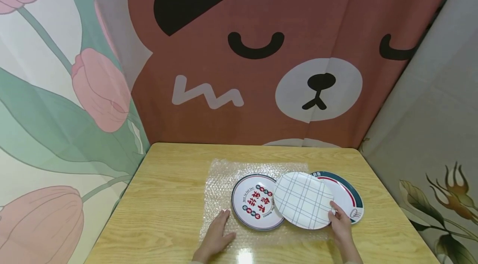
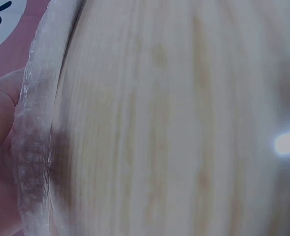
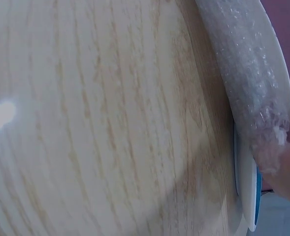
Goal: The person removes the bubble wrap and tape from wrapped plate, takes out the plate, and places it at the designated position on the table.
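Note:
My right hand [image 1: 339,221] grips the right rim of a white plate with a blue checked pattern [image 1: 302,201], thumb and fingers at its edge. This plate overlaps a round white plate with red lettering [image 1: 254,206] on its left and a white oval plate with a dark green rim [image 1: 347,185] on its right. My left hand [image 1: 215,233] rests with relaxed fingers at the near left part of the bubble wrap [image 1: 220,181], just left of the lettered plate. In the right wrist view, the bubble wrap [image 3: 248,69] runs beside the right hand [image 3: 285,167].
The wooden table [image 1: 160,197] carries the wrap and plates. A bear-print curtain [image 1: 209,56] hangs behind the back edge, with a tulip-print curtain [image 1: 45,123] to the left and another flowered curtain [image 1: 429,131] to the right.

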`<action>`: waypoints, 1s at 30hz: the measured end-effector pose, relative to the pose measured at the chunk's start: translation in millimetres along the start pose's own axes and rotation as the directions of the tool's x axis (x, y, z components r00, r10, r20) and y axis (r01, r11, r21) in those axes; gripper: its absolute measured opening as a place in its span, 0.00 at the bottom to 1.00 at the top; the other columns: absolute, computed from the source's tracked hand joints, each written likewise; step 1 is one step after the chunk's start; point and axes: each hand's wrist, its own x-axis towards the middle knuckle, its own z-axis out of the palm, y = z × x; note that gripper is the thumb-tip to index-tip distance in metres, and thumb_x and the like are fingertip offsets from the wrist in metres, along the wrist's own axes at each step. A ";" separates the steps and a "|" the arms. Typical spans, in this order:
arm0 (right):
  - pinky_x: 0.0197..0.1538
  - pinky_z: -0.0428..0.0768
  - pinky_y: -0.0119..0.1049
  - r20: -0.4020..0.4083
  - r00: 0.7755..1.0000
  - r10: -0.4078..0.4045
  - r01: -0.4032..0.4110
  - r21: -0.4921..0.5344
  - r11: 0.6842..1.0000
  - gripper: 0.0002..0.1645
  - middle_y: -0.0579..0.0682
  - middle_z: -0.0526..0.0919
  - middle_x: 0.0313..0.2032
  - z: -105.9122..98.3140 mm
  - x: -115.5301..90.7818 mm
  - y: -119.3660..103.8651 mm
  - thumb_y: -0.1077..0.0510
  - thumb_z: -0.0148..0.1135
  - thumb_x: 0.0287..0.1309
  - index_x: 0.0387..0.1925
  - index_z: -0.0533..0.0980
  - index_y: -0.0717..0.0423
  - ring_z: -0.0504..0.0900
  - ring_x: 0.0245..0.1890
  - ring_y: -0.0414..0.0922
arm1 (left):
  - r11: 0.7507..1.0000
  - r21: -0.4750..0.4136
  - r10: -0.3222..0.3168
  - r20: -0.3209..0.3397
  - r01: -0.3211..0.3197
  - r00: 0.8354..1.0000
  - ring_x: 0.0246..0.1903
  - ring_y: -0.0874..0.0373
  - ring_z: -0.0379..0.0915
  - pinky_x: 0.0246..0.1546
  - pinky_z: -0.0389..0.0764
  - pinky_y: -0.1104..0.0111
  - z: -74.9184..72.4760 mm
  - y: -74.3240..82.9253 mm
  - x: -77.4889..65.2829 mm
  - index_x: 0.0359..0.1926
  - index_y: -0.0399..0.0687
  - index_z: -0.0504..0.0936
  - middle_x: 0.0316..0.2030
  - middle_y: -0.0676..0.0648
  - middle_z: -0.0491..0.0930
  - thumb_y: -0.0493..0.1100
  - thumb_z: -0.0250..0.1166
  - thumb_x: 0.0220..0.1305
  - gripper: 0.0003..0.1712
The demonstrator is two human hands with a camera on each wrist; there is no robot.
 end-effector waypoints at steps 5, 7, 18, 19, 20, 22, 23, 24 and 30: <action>0.37 0.72 0.17 -0.021 1.000 -0.007 0.007 0.019 1.000 0.29 0.53 0.69 0.46 -2.3 0.2 1.4 0.69 0.43 0.58 0.61 0.54 0.72 0.66 0.33 0.22 | 1.000 0.001 0.001 0.002 -0.001 1.000 0.58 0.37 0.55 0.56 0.57 0.46 0.2 -0.4 0.0 0.59 0.30 0.62 0.57 0.32 0.63 0.46 0.65 0.48 0.40; 0.37 0.72 0.16 -0.030 1.000 -0.005 0.005 0.013 1.000 0.28 0.53 0.68 0.46 -3.8 -0.1 1.5 0.69 0.43 0.58 0.61 0.55 0.72 0.67 0.33 0.22 | 1.000 0.003 0.005 -0.002 -0.005 1.000 0.58 0.37 0.55 0.55 0.58 0.46 0.6 -0.7 -0.1 0.59 0.30 0.62 0.57 0.32 0.63 0.46 0.65 0.48 0.40; 0.36 0.71 0.16 -0.054 0.999 0.002 -0.001 0.022 1.000 0.28 0.45 0.69 0.41 -12.2 0.3 2.2 0.69 0.44 0.58 0.61 0.55 0.70 0.67 0.32 0.22 | 1.000 -0.001 0.006 -0.008 -0.006 1.000 0.57 0.36 0.56 0.55 0.58 0.45 0.7 0.3 -0.6 0.59 0.29 0.62 0.57 0.30 0.63 0.46 0.65 0.48 0.40; 0.37 0.72 0.16 -0.049 0.999 0.002 0.000 0.042 0.999 0.29 0.41 0.69 0.38 -13.3 0.4 2.6 0.69 0.43 0.58 0.61 0.54 0.71 0.67 0.32 0.22 | 1.000 0.001 0.006 -0.008 -0.006 1.000 0.57 0.36 0.56 0.55 0.58 0.45 0.5 0.6 -0.8 0.59 0.29 0.62 0.57 0.31 0.63 0.46 0.65 0.48 0.40; 0.37 0.72 0.17 -0.052 0.999 0.007 -0.004 0.058 0.998 0.29 0.38 0.69 0.36 -14.0 0.6 2.9 0.69 0.43 0.58 0.61 0.53 0.71 0.68 0.31 0.22 | 1.000 0.000 0.002 -0.006 -0.002 1.000 0.58 0.36 0.55 0.55 0.58 0.45 0.1 1.2 -0.9 0.59 0.29 0.62 0.57 0.31 0.63 0.46 0.65 0.48 0.40; 0.37 0.72 0.17 -0.055 0.998 0.020 -0.015 0.081 0.997 0.29 0.33 0.68 0.33 -15.2 0.9 3.4 0.68 0.43 0.59 0.62 0.52 0.71 0.68 0.31 0.22 | 1.000 -0.002 0.002 -0.002 -0.002 1.000 0.58 0.36 0.55 0.55 0.57 0.45 -0.5 1.8 -1.1 0.59 0.29 0.62 0.57 0.31 0.63 0.46 0.65 0.48 0.40; 0.37 0.72 0.17 -0.055 0.998 0.028 -0.023 0.095 0.995 0.30 0.32 0.68 0.32 -15.9 1.4 4.1 0.68 0.43 0.59 0.63 0.52 0.70 0.68 0.31 0.22 | 1.000 -0.003 0.002 0.000 -0.002 1.000 0.58 0.36 0.55 0.55 0.57 0.45 -0.9 2.1 -1.1 0.59 0.29 0.62 0.57 0.31 0.63 0.46 0.65 0.48 0.40; 0.38 0.72 0.17 -0.058 0.998 0.033 -0.027 0.102 0.994 0.30 0.32 0.68 0.32 -16.6 1.9 4.8 0.67 0.43 0.59 0.63 0.52 0.70 0.68 0.31 0.22 | 1.000 -0.004 0.000 0.002 0.000 1.000 0.58 0.36 0.55 0.56 0.57 0.45 -1.2 2.4 -1.1 0.59 0.29 0.62 0.57 0.31 0.63 0.46 0.65 0.48 0.40; 0.40 0.71 0.16 -0.105 0.993 0.051 -0.036 0.134 0.990 0.30 0.40 0.67 0.40 -19.0 4.1 8.4 0.66 0.45 0.59 0.63 0.53 0.69 0.67 0.34 0.22 | 1.000 -0.001 0.002 0.004 -0.002 1.000 0.58 0.36 0.55 0.55 0.57 0.45 -1.6 2.7 -1.0 0.59 0.29 0.62 0.57 0.31 0.63 0.46 0.65 0.48 0.40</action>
